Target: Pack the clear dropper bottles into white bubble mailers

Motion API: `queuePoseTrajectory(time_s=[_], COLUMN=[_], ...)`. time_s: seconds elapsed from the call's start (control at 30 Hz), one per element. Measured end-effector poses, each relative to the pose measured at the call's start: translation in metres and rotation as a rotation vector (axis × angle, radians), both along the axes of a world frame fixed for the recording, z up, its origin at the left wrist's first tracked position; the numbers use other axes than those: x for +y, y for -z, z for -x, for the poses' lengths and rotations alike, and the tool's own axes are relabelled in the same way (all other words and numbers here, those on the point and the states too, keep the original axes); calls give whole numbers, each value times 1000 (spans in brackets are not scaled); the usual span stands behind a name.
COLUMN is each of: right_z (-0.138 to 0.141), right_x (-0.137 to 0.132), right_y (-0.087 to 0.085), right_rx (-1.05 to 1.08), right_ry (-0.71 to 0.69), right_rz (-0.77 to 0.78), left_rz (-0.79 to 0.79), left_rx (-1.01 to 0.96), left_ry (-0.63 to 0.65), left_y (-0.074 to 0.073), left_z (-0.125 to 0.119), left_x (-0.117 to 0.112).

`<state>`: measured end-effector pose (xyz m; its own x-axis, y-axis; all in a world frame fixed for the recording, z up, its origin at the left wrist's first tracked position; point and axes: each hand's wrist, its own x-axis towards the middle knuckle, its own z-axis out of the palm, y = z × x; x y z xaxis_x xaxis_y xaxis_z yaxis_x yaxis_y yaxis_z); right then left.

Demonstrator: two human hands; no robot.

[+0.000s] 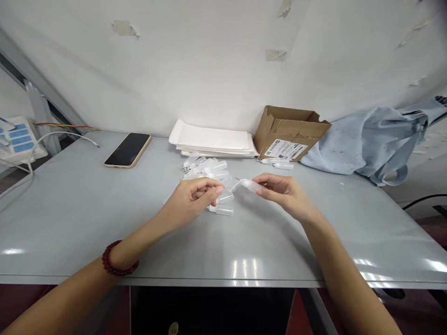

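Between the thumb and fingers of my right hand (279, 188) is a small translucent needle-tip bottle (249, 185), tilted with its thin metal tip toward the left. My left hand (197, 197) is closed in a pinch at the end of a pale strip that runs to the bottle's neck. What sits between those left fingertips is too small to make out. Behind and under my left hand lies a heap of similar bottles (213, 168), partly hidden by it. One loose bottle (221, 210) rests just right of that hand.
A stack of white paper envelopes (213, 137) lies by the wall. Right of it stands an open cardboard box (296, 130), with a couple of bottles (279, 164) before it. A light blue cloth bag (356, 139) is at right, a phone (128, 150) and white cable (59, 133) at left.
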<state>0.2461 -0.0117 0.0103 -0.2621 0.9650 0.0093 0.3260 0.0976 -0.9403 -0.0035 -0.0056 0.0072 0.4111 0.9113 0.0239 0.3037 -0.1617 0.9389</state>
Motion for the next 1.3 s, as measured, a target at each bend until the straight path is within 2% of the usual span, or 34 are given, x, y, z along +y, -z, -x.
queuePoseTrajectory(time_s=[0.23, 0.5, 0.87, 0.97, 1.3], right_z=[8, 5, 3, 2, 1], right_x=[-1, 2, 1, 1, 1], right_y=[2, 7, 4, 4, 6], right_rx=[-39, -65, -33, -6, 68], right_ry=[-63, -67, -164, -181, -116], right_rz=[-28, -67, -61, -54, -57], left_rz=[-29, -23, -122, -152, -31], left_rx=[72, 88, -86, -112, -103], left_ry=[96, 73, -163, -194, -66], left_y=[0, 0, -2, -1, -1], left_z=[-1, -1, 3, 5, 1], left_x=[-5, -4, -1, 0, -2])
